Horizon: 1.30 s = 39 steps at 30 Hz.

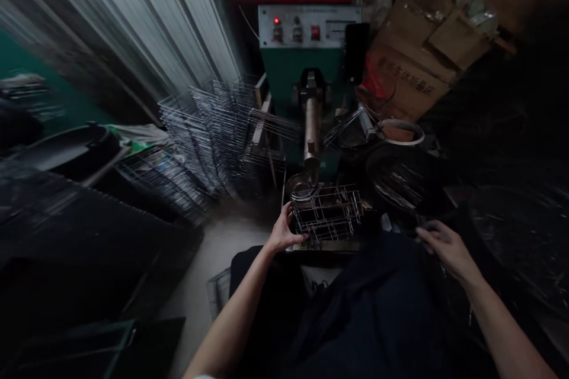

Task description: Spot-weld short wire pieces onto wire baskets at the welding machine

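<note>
A small wire basket (329, 213) rests under the metal arm (312, 130) of a green machine (284, 71). My left hand (284, 231) holds the basket's left side, thumb along its near edge and fingers at its far left corner. Off to the right, over the dark clothing's edge, my right hand (442, 243) is closed with thumb and fingers pressed together; what it pinches, if anything, is too dark and blurred to make out.
Stacked wire racks (208, 136) stand left of the machine. Right of it are a round container with thin metal pieces (398, 180), a white-rimmed bowl (402, 132) and cardboard boxes (406, 65). A dark sheet-like surface (80, 219) lies at far left.
</note>
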{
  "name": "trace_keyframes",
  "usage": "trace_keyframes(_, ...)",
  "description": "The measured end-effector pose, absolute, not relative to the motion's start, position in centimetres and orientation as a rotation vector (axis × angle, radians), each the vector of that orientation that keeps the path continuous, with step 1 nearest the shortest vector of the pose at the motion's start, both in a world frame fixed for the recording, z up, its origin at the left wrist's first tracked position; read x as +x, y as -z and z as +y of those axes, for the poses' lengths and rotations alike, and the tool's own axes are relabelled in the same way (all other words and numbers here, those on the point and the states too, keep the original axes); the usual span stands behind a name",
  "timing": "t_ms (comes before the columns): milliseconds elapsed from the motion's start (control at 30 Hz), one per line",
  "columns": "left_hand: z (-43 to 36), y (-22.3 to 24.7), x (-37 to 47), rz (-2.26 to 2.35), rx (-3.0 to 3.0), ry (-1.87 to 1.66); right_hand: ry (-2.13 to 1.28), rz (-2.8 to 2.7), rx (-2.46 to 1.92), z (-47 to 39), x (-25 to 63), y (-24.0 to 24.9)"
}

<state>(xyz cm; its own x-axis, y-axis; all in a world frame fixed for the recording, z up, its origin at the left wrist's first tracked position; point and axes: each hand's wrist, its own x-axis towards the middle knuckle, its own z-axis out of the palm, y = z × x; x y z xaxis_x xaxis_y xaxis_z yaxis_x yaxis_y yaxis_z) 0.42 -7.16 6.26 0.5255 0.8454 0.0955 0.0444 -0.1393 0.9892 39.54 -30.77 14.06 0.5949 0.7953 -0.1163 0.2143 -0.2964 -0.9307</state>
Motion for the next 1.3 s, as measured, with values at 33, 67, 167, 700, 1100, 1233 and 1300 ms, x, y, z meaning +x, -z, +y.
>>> trace_keyframes(33,-7.2,-6.4,0.1,0.786,1.573,-0.837,-0.819,-0.871,-1.732,-28.5,37.4,-15.9)
trace_keyframes(67,-7.3,-6.6,-0.2,0.793,1.577,-0.836,-0.940,-0.941,-1.683,-26.5,35.3,-17.5)
trace_keyframes(167,-7.5,-6.9,-1.2,0.805,1.570,-0.841,-1.249,-1.157,-1.540,-21.5,30.3,-21.1)
trace_keyframes(700,-7.2,-6.8,-3.9,0.773,1.506,-0.895,0.017,-2.578,-1.356,-15.7,23.1,-18.9)
trace_keyframes(1100,-7.9,-7.0,-2.9,0.790,1.524,-0.919,0.341,-2.458,-1.294,-17.1,23.2,-16.9)
trace_keyframes(1233,-7.8,-7.2,-2.8,0.766,1.572,-0.914,0.273,-2.399,-1.284,-17.2,23.4,-16.2)
trace_keyframes(1300,-7.8,-7.3,-2.8,0.759,1.595,-0.909,0.263,-2.371,-1.281,-17.2,23.5,-15.9)
